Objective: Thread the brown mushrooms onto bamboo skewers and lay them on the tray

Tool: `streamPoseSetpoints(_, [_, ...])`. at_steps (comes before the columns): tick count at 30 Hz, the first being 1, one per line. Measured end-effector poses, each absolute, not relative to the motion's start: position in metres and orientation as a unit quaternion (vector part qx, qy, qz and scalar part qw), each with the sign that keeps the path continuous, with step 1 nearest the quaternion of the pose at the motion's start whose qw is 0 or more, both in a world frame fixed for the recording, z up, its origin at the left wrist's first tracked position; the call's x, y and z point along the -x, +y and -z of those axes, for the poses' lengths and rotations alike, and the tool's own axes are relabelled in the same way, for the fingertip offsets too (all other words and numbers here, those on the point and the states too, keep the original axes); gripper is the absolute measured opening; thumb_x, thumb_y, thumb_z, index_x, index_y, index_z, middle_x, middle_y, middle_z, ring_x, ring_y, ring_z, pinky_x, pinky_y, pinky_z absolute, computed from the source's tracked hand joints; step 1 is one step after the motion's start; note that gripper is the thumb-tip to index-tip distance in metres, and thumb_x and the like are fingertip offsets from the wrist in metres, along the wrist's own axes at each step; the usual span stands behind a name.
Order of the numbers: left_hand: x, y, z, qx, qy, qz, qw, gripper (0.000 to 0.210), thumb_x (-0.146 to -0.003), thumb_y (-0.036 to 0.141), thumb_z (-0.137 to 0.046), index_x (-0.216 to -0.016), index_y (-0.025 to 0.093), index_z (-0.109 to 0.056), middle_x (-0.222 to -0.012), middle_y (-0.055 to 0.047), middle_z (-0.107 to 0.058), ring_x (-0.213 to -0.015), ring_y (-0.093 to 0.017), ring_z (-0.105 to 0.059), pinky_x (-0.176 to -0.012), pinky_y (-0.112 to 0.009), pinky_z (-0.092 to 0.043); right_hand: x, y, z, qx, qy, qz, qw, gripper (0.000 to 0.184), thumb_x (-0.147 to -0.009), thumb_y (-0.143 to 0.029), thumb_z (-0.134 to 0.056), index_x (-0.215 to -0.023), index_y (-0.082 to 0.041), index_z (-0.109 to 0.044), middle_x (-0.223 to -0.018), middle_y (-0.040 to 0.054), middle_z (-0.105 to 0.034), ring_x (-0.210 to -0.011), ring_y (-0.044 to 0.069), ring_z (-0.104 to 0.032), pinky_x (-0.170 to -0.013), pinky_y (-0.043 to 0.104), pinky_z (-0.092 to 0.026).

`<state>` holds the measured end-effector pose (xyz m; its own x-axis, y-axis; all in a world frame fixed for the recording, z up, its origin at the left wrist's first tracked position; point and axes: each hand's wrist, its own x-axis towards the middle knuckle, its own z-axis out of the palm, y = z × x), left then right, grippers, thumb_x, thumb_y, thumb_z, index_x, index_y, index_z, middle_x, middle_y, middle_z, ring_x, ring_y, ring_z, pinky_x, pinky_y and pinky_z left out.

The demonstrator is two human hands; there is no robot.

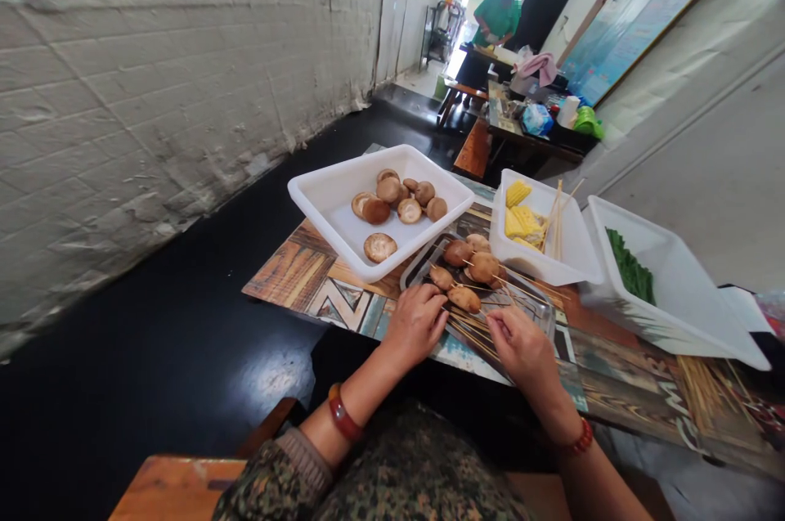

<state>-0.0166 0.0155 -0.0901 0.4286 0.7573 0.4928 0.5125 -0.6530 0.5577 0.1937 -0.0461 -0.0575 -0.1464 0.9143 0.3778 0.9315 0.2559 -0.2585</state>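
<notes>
Left grip (417,323) by tray (550,325) edge; can't tell if clamped. Right grip (523,345) pinched on skewer (484,313). Mushrooms (483,267) in tray, just past hands. White tub (328,198) behind left; corn tub (545,266), greens tub (693,284) right, crowding tray. Loose sticks (702,390) on worktop (294,267), far right. Person in green (498,16) well back.
</notes>
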Motion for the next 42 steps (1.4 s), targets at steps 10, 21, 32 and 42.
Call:
streamPoseSetpoints(10, [0.016, 0.021, 0.082, -0.783, 0.363, -0.441, 0.245, 0.026, -0.089, 0.034, -0.061, -0.108, 0.017, -0.068, -0.106, -0.013, -0.071, -0.101, -0.028, -0.066, -0.088, -0.045, -0.052, -0.179, -0.056, 0.053, 0.636, -0.702, 0.033, 0.319, 0.021, -0.1, -0.023, -0.043, -0.087, -0.023, -0.059, -0.079, 0.004, -0.065, -0.074, 0.02, -0.064, -0.069, 0.033, -0.052])
streamPoseSetpoints(21, [-0.009, 0.008, 0.049, -0.367, 0.332, -0.463, 0.735, 0.047, -0.074, 0.042, -0.078, -0.111, 0.015, -0.068, -0.104, -0.01, -0.074, -0.094, -0.023, -0.069, -0.09, -0.039, -0.053, -0.169, -0.065, 0.05, 0.609, -0.698, 0.0, 0.377, 0.016, -0.1, -0.019, -0.047, -0.094, -0.021, -0.062, -0.086, 0.007, -0.069, -0.081, 0.021, -0.068, -0.076, 0.035, -0.054])
streamPoseSetpoints(32, [-0.023, 0.005, 0.031, -0.316, 0.311, -0.464, 0.767, 0.022, -0.072, 0.032, -0.082, -0.074, 0.015, -0.068, -0.073, 0.0, -0.066, -0.071, -0.013, -0.063, -0.08, -0.028, -0.053, -0.181, -0.07, 0.064, 0.593, -0.707, 0.0, 0.385, 0.015, -0.099, -0.016, -0.051, -0.096, -0.019, -0.065, -0.086, 0.0073, -0.069, -0.079, 0.019, -0.067, -0.075, 0.032, -0.054])
streamPoseSetpoints(42, [-0.026, 0.004, 0.029, -0.263, 0.33, -0.472, 0.774, 0.025, -0.063, 0.025, -0.088, -0.075, 0.014, -0.069, -0.065, 0.003, -0.06, -0.062, -0.009, -0.057, -0.075, -0.026, -0.055, -0.182, -0.071, 0.062, 0.59, -0.706, -0.001, 0.393, 0.014, -0.098, -0.014, -0.053, -0.094, -0.018, -0.066, -0.085, 0.0074, -0.069, -0.078, 0.019, -0.066, -0.073, 0.031, -0.051])
